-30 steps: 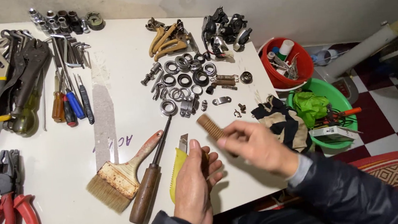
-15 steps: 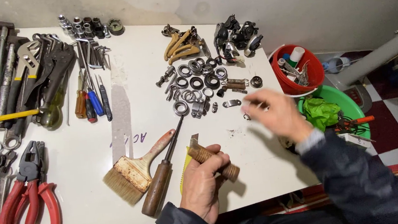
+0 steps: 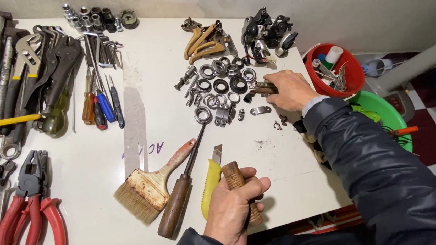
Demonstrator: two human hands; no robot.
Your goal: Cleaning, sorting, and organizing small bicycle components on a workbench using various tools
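Observation:
My left hand (image 3: 233,210) is closed around a ribbed wooden tool handle (image 3: 235,177) at the table's near edge, just right of a yellow utility knife (image 3: 210,180). My right hand (image 3: 289,90) reaches across to the right part of the white table (image 3: 150,128), fingers closed on a small brown cylindrical metal part (image 3: 263,88) beside a pile of steel rings and bearings (image 3: 222,80). A dark jacket sleeve covers that arm.
A worn paint brush (image 3: 150,183) and a wooden-handled screwdriver (image 3: 182,196) lie left of the knife. Red pliers (image 3: 31,207), wrenches and screwdrivers (image 3: 100,101) fill the left side. Sockets (image 3: 93,15) sit at the back. A red tub (image 3: 335,70) and green basin (image 3: 383,116) stand off the right edge.
My right hand has moved away from the wooden handle, up and right to the small parts. My left hand keeps hold of the handle, now more upright.

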